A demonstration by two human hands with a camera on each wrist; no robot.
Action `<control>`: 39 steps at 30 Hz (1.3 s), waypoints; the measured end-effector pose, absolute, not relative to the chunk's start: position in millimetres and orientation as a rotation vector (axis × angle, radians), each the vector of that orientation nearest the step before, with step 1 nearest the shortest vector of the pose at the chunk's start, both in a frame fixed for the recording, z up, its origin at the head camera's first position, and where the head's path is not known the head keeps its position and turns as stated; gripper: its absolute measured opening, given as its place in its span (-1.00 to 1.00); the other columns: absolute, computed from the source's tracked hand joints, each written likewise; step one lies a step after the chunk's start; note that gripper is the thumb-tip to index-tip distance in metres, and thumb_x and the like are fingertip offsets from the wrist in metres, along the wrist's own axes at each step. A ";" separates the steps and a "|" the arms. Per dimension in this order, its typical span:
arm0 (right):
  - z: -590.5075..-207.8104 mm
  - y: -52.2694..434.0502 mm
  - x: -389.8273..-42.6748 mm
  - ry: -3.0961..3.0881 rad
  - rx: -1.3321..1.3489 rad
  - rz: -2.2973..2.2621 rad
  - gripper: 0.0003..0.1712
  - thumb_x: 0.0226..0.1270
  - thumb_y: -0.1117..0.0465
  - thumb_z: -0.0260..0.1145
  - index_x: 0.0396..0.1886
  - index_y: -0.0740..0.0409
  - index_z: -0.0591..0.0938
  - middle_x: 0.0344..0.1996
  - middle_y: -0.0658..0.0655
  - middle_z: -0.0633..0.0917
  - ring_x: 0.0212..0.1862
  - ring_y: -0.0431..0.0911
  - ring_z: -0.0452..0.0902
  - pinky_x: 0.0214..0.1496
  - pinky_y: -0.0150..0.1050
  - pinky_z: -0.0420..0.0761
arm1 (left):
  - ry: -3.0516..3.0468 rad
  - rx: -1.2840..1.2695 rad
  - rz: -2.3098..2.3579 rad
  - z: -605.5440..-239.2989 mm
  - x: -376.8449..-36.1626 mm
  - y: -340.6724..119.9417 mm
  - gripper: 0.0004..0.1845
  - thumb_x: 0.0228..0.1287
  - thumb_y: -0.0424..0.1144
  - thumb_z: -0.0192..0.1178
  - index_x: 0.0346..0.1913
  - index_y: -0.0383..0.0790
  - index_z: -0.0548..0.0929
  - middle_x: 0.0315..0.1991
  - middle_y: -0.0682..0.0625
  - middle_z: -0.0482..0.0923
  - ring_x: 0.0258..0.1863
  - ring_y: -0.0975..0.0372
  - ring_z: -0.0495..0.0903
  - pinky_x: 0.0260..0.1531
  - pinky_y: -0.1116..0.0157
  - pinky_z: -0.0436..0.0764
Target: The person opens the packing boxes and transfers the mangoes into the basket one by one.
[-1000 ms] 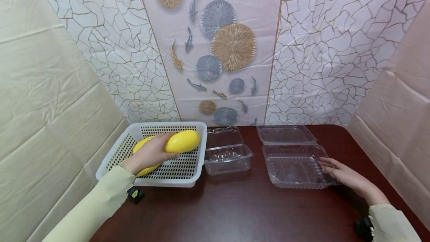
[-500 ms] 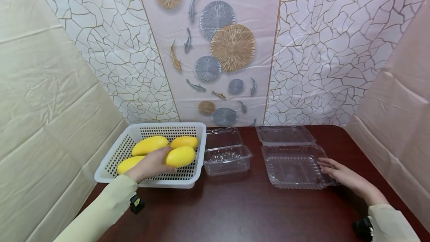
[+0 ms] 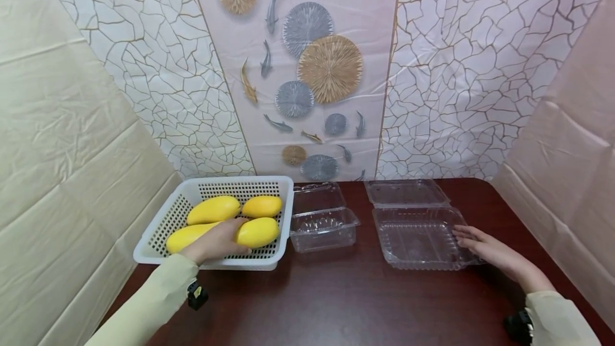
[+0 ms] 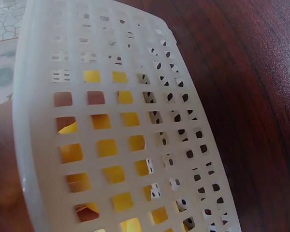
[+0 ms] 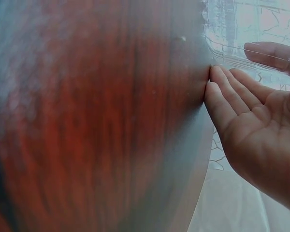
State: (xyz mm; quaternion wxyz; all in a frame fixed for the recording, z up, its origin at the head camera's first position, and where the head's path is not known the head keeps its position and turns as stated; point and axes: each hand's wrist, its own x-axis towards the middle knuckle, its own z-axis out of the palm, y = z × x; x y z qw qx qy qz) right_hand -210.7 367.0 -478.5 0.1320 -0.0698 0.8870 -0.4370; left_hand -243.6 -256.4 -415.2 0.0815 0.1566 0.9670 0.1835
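Note:
In the head view my left hand (image 3: 221, 242) reaches over the near rim of a white plastic basket (image 3: 139, 250) and holds a yellow mango (image 3: 258, 233) by its left end. Several mangoes lie in the basket, one of them a smaller mango (image 3: 262, 206) behind the held one. The left wrist view looks through the basket wall (image 4: 99, 133), which hides most of that hand. My right hand (image 3: 490, 250) rests at the right side of an opened clear clamshell container (image 3: 418, 239). In the right wrist view its fingers (image 5: 232, 96) are extended, with clear plastic beside them.
A smaller clear clamshell container (image 3: 324, 234), lid laid back, stands right beside the basket. All sit on a dark red-brown table (image 3: 326, 298), with a patterned wall covering (image 3: 326, 68) behind and beige cloth panels at both sides.
My left hand has lowered the mango toward the front right of the basket, uncovering the smaller mango behind it. The right hand stays by the large container.

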 end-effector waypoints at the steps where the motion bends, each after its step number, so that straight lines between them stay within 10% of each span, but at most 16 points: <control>1: -478.2 366.9 -210.8 2.573 -0.201 -1.268 -0.27 0.65 0.10 -0.02 0.47 0.61 0.05 0.40 0.64 0.17 0.36 0.46 0.22 0.22 0.28 0.41 | 2.889 0.466 0.544 -416.8 -244.1 -256.7 -0.20 0.07 -0.13 0.52 0.38 -0.26 0.46 0.13 -0.01 0.59 0.00 0.18 0.54 0.14 0.04 0.49; 18: -477.8 367.5 -211.7 2.587 -0.191 -1.253 -0.27 0.65 0.09 -0.02 0.47 0.59 0.07 0.40 0.63 0.17 0.36 0.45 0.22 0.22 0.28 0.41 | 2.828 0.502 0.616 -425.9 -242.0 -259.3 -0.14 0.06 -0.26 0.54 0.45 -0.21 0.39 0.30 -0.03 0.49 0.25 0.09 0.46 0.28 -0.05 0.38; 39: -480.2 369.8 -211.1 2.593 -0.194 -1.264 -0.29 0.65 0.10 -0.01 0.47 0.58 0.09 0.40 0.62 0.18 0.35 0.44 0.23 0.21 0.25 0.42 | 2.819 0.426 0.691 -427.3 -241.5 -260.0 -0.13 0.17 0.11 0.44 0.46 -0.19 0.38 0.39 -0.11 0.40 0.37 0.01 0.38 0.33 -0.09 0.34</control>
